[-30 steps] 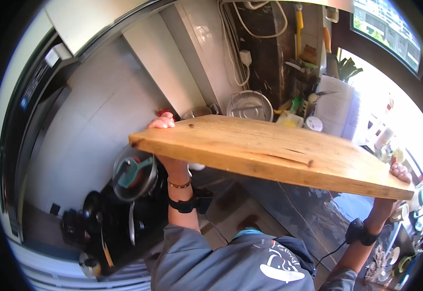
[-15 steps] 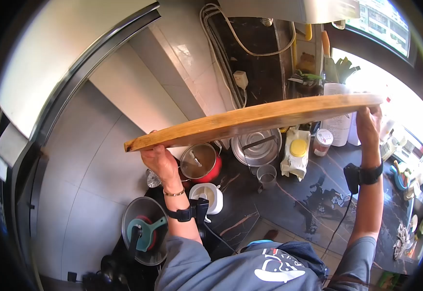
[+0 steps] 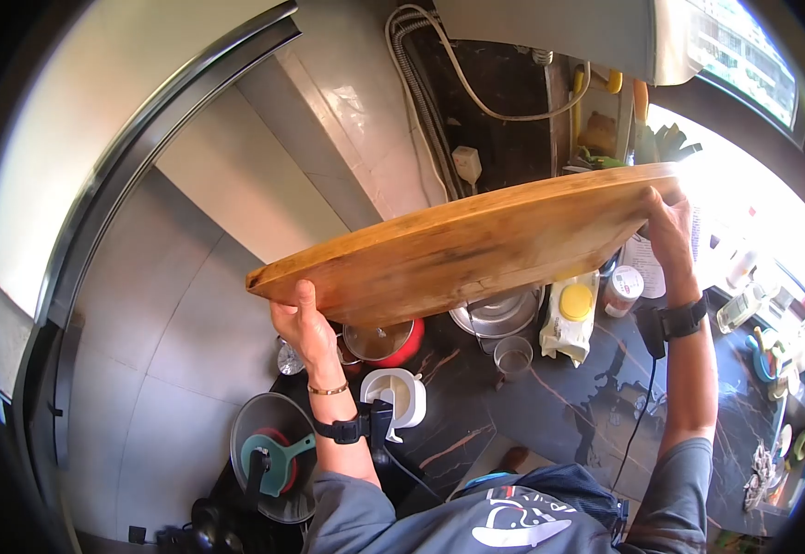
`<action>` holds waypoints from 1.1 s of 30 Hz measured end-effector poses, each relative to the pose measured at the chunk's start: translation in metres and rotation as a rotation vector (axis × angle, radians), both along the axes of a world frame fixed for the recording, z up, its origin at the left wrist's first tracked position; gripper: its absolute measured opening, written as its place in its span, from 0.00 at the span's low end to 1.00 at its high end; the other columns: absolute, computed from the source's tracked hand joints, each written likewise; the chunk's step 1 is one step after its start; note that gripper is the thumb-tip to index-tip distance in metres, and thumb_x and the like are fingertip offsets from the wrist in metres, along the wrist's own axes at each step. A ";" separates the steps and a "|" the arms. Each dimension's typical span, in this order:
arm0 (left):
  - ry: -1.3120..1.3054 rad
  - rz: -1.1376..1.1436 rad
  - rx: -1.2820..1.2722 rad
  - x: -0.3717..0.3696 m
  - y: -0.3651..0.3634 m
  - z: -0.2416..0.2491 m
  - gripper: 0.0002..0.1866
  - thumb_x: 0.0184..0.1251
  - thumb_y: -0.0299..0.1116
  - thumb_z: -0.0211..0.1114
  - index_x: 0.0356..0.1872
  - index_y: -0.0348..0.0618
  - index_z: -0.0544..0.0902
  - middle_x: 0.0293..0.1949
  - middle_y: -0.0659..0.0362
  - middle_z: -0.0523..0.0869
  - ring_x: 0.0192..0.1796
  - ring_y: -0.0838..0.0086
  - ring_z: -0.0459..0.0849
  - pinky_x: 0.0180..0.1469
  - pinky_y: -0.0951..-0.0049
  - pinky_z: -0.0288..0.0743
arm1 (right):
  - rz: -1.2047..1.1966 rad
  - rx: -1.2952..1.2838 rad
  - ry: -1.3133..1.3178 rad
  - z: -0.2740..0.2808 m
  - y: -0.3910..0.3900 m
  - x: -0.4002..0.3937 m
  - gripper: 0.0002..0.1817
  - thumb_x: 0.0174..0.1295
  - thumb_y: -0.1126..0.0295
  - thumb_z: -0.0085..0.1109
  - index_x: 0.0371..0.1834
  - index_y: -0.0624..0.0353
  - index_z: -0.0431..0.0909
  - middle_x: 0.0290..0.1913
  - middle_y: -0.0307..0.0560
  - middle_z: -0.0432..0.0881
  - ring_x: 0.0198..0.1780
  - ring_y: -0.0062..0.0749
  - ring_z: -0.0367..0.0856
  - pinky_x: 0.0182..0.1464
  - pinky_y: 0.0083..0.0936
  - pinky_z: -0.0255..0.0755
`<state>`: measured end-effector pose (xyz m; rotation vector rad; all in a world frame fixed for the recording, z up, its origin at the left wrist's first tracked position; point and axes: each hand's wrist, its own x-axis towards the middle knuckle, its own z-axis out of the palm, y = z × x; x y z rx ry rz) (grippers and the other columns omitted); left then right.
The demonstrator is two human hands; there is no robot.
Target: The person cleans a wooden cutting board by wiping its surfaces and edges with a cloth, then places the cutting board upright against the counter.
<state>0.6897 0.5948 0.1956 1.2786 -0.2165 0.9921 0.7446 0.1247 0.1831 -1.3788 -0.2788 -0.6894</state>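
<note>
A thick wooden cutting board point(image 3: 467, 242) is held up in the air over the counter, its broad face tilted toward me. My left hand point(image 3: 306, 328) grips its left end, thumb on the near face and fingers partly hidden beneath. At the right end, my right hand point(image 3: 668, 222) is closed round the edge, with its far fingers out of sight. Below the board, a red pot point(image 3: 407, 343) and a metal lid point(image 3: 504, 319) are partly covered by it.
On the dark counter point(image 3: 569, 397) stand a glass point(image 3: 513, 355), a wipes pack with a yellow lid point(image 3: 572, 323), a jar point(image 3: 623, 291) and a white container point(image 3: 407, 399). A metal bowl with a green strainer point(image 3: 278, 462) sits at lower left. A range hood point(image 3: 559, 37) hangs above.
The board has tilted so that more of its broad face shows. Its right end and my right hand have shifted left, and the view has moved slightly.
</note>
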 end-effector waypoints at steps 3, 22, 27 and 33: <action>0.028 0.006 -0.002 0.004 -0.001 0.000 0.31 0.54 0.45 0.76 0.52 0.35 0.73 0.50 0.58 0.79 0.53 0.73 0.76 0.60 0.70 0.66 | -0.026 -0.028 0.026 -0.004 0.000 0.008 0.29 0.53 0.52 0.72 0.47 0.65 0.76 0.42 0.42 0.82 0.43 0.22 0.77 0.50 0.21 0.71; 0.238 0.241 0.324 0.059 0.005 -0.046 0.31 0.65 0.41 0.66 0.59 0.29 0.64 0.56 0.49 0.74 0.57 0.68 0.73 0.61 0.69 0.66 | -0.208 -0.228 0.094 -0.053 0.023 0.046 0.22 0.70 0.54 0.51 0.53 0.63 0.69 0.41 0.42 0.75 0.43 0.23 0.71 0.48 0.21 0.67; 0.438 0.065 0.248 0.071 0.016 -0.099 0.27 0.67 0.44 0.64 0.54 0.31 0.69 0.53 0.53 0.78 0.54 0.72 0.74 0.59 0.71 0.67 | -0.266 -0.326 0.260 -0.099 0.020 0.058 0.23 0.68 0.56 0.55 0.56 0.64 0.68 0.45 0.49 0.79 0.46 0.29 0.74 0.51 0.24 0.68; 0.421 0.086 0.140 0.092 0.017 -0.123 0.24 0.67 0.45 0.65 0.50 0.33 0.72 0.50 0.55 0.79 0.51 0.75 0.75 0.56 0.73 0.69 | -0.134 -0.048 0.181 -0.107 0.029 0.074 0.22 0.66 0.62 0.58 0.58 0.63 0.70 0.38 0.37 0.77 0.39 0.19 0.71 0.45 0.18 0.67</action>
